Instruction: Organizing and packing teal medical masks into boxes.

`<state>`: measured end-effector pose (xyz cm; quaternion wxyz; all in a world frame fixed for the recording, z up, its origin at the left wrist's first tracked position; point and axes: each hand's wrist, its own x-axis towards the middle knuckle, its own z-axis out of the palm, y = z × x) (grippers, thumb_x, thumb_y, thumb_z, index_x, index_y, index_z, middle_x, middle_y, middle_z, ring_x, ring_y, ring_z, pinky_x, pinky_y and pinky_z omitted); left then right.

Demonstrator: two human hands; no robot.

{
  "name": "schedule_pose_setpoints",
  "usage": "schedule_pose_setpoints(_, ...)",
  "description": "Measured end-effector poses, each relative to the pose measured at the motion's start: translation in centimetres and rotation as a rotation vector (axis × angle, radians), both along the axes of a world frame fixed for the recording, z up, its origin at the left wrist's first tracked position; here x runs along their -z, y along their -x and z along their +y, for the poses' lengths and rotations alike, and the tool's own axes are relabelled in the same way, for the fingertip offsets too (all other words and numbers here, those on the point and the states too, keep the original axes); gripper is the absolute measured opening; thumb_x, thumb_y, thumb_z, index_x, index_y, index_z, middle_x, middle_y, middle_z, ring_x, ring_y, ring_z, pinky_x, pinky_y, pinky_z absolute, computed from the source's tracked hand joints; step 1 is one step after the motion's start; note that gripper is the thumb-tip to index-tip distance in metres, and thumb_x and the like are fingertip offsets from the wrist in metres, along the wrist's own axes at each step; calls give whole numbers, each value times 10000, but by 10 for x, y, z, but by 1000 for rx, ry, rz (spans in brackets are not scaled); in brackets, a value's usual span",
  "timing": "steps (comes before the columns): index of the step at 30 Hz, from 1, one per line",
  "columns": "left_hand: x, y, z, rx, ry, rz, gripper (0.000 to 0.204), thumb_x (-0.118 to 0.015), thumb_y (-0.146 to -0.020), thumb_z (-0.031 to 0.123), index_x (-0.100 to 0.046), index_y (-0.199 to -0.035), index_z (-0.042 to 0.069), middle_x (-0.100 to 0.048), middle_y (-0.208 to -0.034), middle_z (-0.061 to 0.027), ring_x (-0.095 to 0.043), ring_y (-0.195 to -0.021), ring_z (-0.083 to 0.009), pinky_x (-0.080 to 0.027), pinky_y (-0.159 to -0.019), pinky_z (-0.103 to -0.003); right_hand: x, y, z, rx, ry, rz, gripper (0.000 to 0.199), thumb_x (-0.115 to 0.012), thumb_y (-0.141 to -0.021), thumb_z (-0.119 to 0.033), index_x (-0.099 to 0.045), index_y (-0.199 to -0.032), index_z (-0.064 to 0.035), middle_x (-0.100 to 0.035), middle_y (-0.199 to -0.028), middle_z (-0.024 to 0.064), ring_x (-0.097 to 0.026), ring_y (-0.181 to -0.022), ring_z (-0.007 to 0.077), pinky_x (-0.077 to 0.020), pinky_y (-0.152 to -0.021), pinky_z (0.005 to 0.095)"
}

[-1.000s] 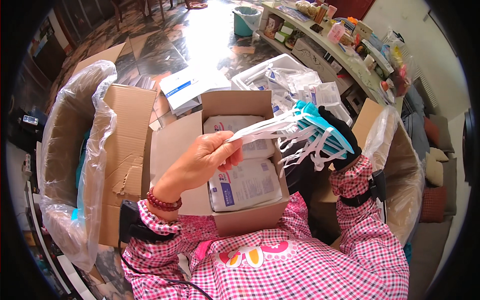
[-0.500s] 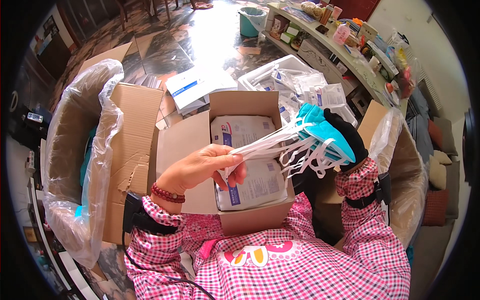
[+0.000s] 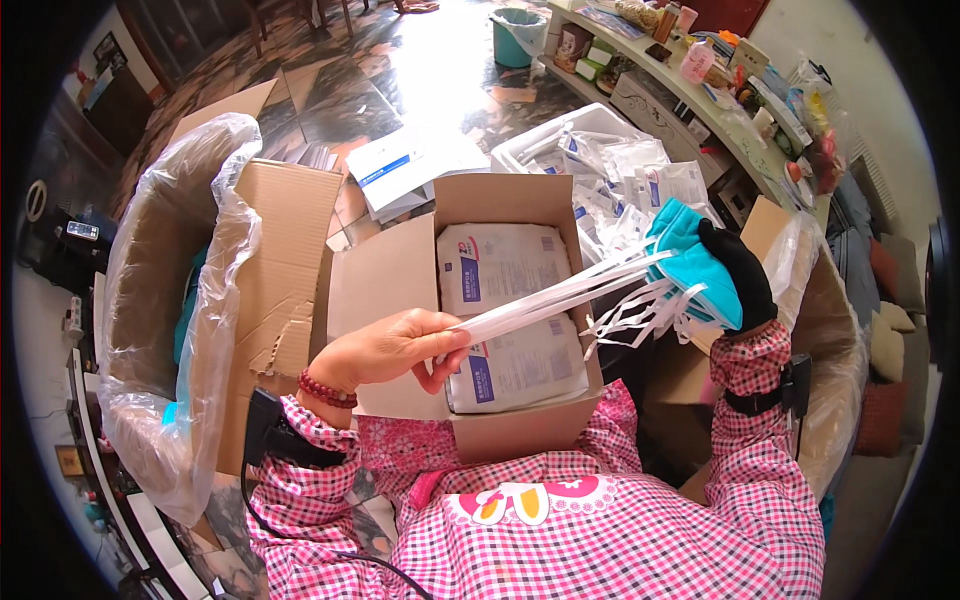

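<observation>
My right hand [image 3: 742, 278], in a black glove, grips a stack of turquoise face masks [image 3: 690, 262] at the right. From the masks a bundle of white straps [image 3: 560, 300] runs leftward, drawn taut. My bare left hand [image 3: 410, 352], with a red bead bracelet at the wrist, pinches the far ends of these straps. Several looser straps dangle below the masks. Beneath the straps an open cardboard box [image 3: 520, 437] holds white printed packets [image 3: 515, 375] in two stacks.
At the left stands a carton lined with clear plastic [image 3: 225, 200], turquoise items inside. Another plastic-lined carton [image 3: 825, 340] is at the right. Behind the box are flat white cartons [image 3: 415, 165] and a white bin [image 3: 515, 150] of packets. A cluttered shelf [image 3: 740, 130] runs along the far right.
My right hand has moved right with the masks, pulling the straps straighter. My left hand has shifted slightly down and still pinches the strap ends.
</observation>
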<state>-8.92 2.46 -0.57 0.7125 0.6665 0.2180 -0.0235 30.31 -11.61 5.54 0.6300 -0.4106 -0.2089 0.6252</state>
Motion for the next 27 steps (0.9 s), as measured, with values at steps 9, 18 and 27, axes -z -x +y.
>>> schedule_pose_setpoints(9,-1,0,-9,-24,-83,129,314,-455,-1091,261,-605,-962,17,-547,-734,19,-546,-613,-78,-523,-569,-240,17,33,-6,-144,-189,-490,695,-773,-875,-386,-542,-1370,44,-658,-1258,224,-696,-1076,355,-562,-957,458)
schedule_pose_setpoints(18,-15,-51,-23,230,-561,6,308,-532,-1030,195,-616,-1253,1,-701,-996,-183,-665,-849,-316,-546,-779,-391,-9,145,13,-1360,-613,-373,723,-797,-850,-295,-500,-1459,-44,-648,-1306,145,-655,-1130,274,-507,-981,401)
schedule_pose_setpoints(27,-37,-47,-31,-99,-564,-24,393,-480,-1084,311,-567,-836,18,-570,-696,-88,-543,-573,-247,-444,-575,-392,46,117,8,-576,-426,-928,439,-728,-883,-84,-595,-1298,-26,-670,-1148,93,-660,-1038,243,-516,-934,351)
